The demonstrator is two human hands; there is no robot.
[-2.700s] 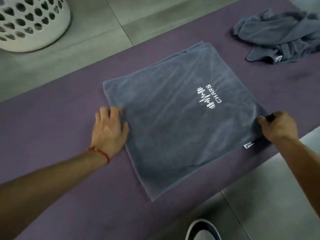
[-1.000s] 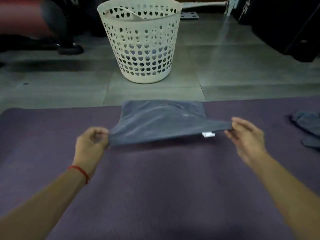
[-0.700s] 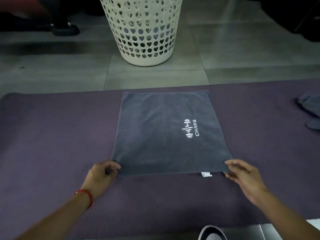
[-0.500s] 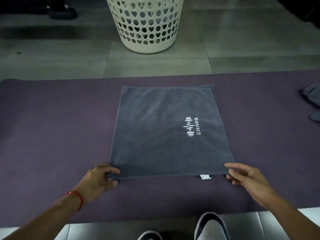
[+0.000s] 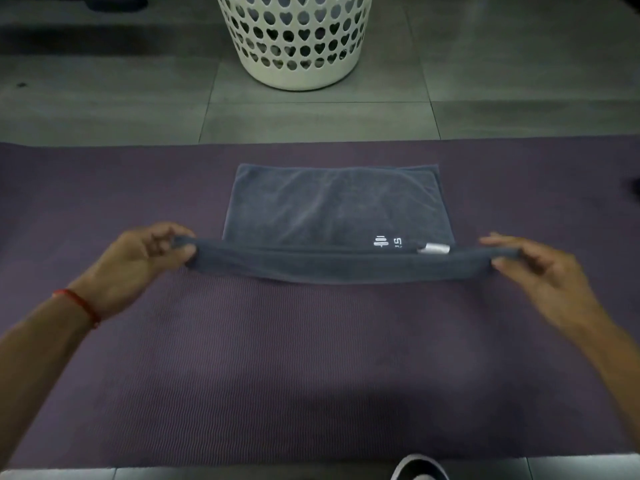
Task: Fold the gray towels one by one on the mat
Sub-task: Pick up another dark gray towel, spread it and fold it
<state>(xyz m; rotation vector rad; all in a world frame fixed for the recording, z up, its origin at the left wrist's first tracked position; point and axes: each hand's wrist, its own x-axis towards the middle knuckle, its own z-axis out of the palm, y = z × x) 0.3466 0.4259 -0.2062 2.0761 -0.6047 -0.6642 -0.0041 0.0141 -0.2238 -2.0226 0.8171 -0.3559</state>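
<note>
A gray towel [image 5: 332,206] with a white logo lies on the purple mat [image 5: 311,358], its far half flat. Its near edge is lifted off the mat and stretched between my hands, rolling over toward the far side and hiding most of the logo. My left hand [image 5: 145,261] pinches the near left corner between thumb and fingers. My right hand [image 5: 533,268] pinches the near right corner. A small white tag [image 5: 434,249] shows on the raised edge near the right hand.
A white laundry basket [image 5: 298,39] with heart-shaped holes stands on the gray tiled floor beyond the mat. A dark bit of another towel [image 5: 635,188] shows at the right edge. The toe of a shoe [image 5: 419,469] pokes in at the bottom.
Half a second ago the towel lay flat with both hands at its near corners. Both hands have since lifted the near edge and carried it away from me, over the towel.
</note>
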